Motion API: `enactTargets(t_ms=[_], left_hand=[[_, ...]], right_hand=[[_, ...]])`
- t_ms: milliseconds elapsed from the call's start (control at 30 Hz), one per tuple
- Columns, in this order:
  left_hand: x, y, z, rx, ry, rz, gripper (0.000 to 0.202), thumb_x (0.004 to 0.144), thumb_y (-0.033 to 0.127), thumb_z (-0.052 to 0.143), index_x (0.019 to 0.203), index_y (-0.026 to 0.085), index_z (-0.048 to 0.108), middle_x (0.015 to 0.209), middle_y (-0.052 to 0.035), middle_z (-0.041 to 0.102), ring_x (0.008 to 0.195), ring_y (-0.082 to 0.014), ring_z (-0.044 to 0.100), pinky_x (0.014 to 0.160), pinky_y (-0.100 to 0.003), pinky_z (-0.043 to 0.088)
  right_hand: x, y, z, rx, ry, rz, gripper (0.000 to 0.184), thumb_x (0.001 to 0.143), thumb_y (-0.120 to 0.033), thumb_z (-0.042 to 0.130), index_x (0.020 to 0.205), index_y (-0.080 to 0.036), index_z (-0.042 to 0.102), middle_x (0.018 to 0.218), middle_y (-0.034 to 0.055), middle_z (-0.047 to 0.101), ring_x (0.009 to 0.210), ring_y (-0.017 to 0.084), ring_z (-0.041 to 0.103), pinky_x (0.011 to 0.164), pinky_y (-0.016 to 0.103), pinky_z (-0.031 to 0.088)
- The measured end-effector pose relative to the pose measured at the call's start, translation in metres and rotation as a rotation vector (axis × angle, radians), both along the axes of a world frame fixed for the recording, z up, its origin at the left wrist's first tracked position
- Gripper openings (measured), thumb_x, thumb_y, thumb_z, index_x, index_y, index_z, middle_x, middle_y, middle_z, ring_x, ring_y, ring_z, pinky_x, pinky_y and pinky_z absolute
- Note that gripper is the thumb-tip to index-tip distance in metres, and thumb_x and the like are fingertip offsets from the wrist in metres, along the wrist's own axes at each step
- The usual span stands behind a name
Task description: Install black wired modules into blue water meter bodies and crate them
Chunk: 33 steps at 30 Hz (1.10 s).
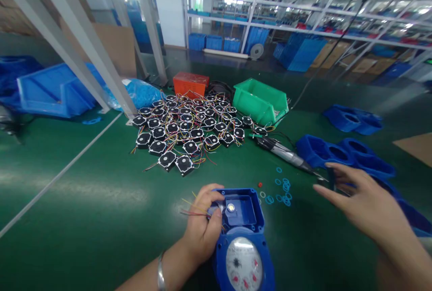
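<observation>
My left hand (204,223) is closed around the upper left side of a blue water meter housing (259,212). Its open box section shows a small round silvery part (231,208), and below sits a round white dial (243,264) with red pointers. Thin red and yellow wires (194,212) stick out past my fingers to the left. Off to the right, my right hand (361,194) pinches a small dark piece (330,178), too blurred to name. An electric screwdriver (283,152) lies with its tip close to those fingers.
Many black-and-white wired modules (184,164) cover the middle of the green surface. Behind them stand an orange-red box (191,84) and a green bin (253,102). Blue rings (286,187) lie beside the meter; blue housings (313,151) are at right. Metal posts (84,34) rise at left.
</observation>
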State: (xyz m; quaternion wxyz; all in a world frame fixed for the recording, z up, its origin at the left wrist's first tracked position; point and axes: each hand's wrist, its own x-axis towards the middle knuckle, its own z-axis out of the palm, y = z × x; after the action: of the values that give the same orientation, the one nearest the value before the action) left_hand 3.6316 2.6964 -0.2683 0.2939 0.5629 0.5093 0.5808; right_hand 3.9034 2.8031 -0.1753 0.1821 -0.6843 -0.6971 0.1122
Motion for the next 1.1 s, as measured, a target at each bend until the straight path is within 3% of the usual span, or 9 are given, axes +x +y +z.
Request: enactTargets(t_ms=[67, 167, 267, 367, 500, 600, 700, 833, 1100], left_hand=[[0.001, -0.001, 0.000, 0.002, 0.009, 0.025, 0.019, 0.078, 0.016, 0.038, 0.091, 0.019, 0.051, 0.104, -0.0083, 0.054, 0.100, -0.0211, 0.049, 0.085, -0.039, 0.039], [0.002, -0.002, 0.000, -0.013, 0.020, 0.047, 0.018, 0.078, 0.018, 0.038, 0.090, 0.020, 0.052, 0.104, -0.0080, 0.055, 0.100, -0.0219, 0.050, 0.085, -0.040, 0.040], [0.002, -0.004, -0.002, -0.021, 0.028, 0.050, 0.018, 0.079, 0.019, 0.039, 0.090, 0.020, 0.053, 0.105, -0.0082, 0.054, 0.100, -0.0224, 0.050, 0.085, -0.040, 0.040], [0.002, -0.004, -0.005, -0.030, 0.037, 0.046, 0.018, 0.079, 0.019, 0.039, 0.090, 0.020, 0.053, 0.106, -0.0091, 0.053, 0.101, -0.0229, 0.050, 0.085, -0.040, 0.040], [0.000, -0.002, -0.008, 0.002, 0.068, 0.052, 0.018, 0.078, 0.019, 0.040, 0.091, 0.020, 0.052, 0.106, -0.0084, 0.053, 0.100, -0.0226, 0.050, 0.084, -0.040, 0.040], [-0.003, -0.002, -0.008, 0.038, 0.113, 0.044, 0.018, 0.078, 0.021, 0.040, 0.091, 0.021, 0.052, 0.106, -0.0077, 0.053, 0.100, -0.0224, 0.050, 0.082, -0.040, 0.042], [-0.006, -0.002, -0.006, 0.064, 0.160, 0.036, 0.018, 0.079, 0.023, 0.040, 0.091, 0.022, 0.053, 0.107, -0.0075, 0.053, 0.100, -0.0224, 0.050, 0.082, -0.040, 0.043], [-0.009, -0.001, -0.005, 0.103, 0.234, 0.043, 0.020, 0.078, 0.022, 0.041, 0.092, 0.021, 0.055, 0.109, -0.0084, 0.051, 0.100, -0.0231, 0.051, 0.081, -0.040, 0.044], [-0.015, -0.006, -0.001, 0.336, 0.293, 0.170, 0.021, 0.077, 0.015, 0.041, 0.090, 0.020, 0.057, 0.111, -0.0078, 0.049, 0.105, -0.0234, 0.046, 0.084, -0.042, 0.043]], right_hand=[[0.024, 0.010, -0.024, -0.175, -0.286, -0.031, 0.066, 0.058, -0.055, 0.055, 0.113, -0.018, 0.051, 0.096, 0.0086, 0.047, 0.084, 0.019, 0.048, 0.082, 0.040, 0.042], [0.051, 0.019, -0.053, -0.427, -0.474, -0.069, 0.064, 0.065, -0.049, 0.054, 0.119, -0.017, 0.047, 0.102, 0.0093, 0.045, 0.089, 0.019, 0.048, 0.084, 0.036, 0.042], [0.056, 0.024, -0.059, -0.558, -0.579, -0.039, 0.074, 0.066, -0.050, 0.056, 0.128, -0.014, 0.039, 0.115, 0.0107, 0.039, 0.104, 0.023, 0.042, 0.092, 0.036, 0.039], [0.026, 0.034, -0.049, -0.419, -0.589, 0.132, 0.077, 0.069, -0.052, 0.055, 0.132, -0.014, 0.033, 0.127, 0.0084, 0.028, 0.115, 0.024, 0.033, 0.101, 0.036, 0.032], [-0.056, 0.068, -0.044, -0.194, -0.450, 0.397, 0.045, 0.082, -0.034, 0.045, 0.125, -0.024, 0.041, 0.123, 0.0012, 0.035, 0.115, 0.012, 0.036, 0.103, 0.026, 0.032], [-0.115, 0.104, -0.052, -0.144, -0.441, 0.347, 0.033, 0.086, -0.027, 0.035, 0.116, -0.026, 0.048, 0.112, 0.0020, 0.044, 0.106, 0.012, 0.043, 0.097, 0.027, 0.036], [-0.153, 0.132, -0.062, -0.140, -0.443, 0.254, 0.033, 0.086, -0.035, 0.034, 0.111, -0.022, 0.052, 0.103, 0.0067, 0.048, 0.101, 0.017, 0.046, 0.090, 0.033, 0.038], [-0.175, 0.148, -0.069, -0.193, -0.437, 0.163, 0.044, 0.077, -0.046, 0.048, 0.108, -0.015, 0.051, 0.098, 0.0106, 0.050, 0.097, 0.021, 0.049, 0.085, 0.033, 0.041], [-0.167, 0.136, -0.057, -0.236, -0.401, 0.062, 0.049, 0.068, -0.035, 0.055, 0.110, -0.013, 0.043, 0.096, 0.0111, 0.049, 0.092, 0.020, 0.051, 0.079, 0.031, 0.043]])
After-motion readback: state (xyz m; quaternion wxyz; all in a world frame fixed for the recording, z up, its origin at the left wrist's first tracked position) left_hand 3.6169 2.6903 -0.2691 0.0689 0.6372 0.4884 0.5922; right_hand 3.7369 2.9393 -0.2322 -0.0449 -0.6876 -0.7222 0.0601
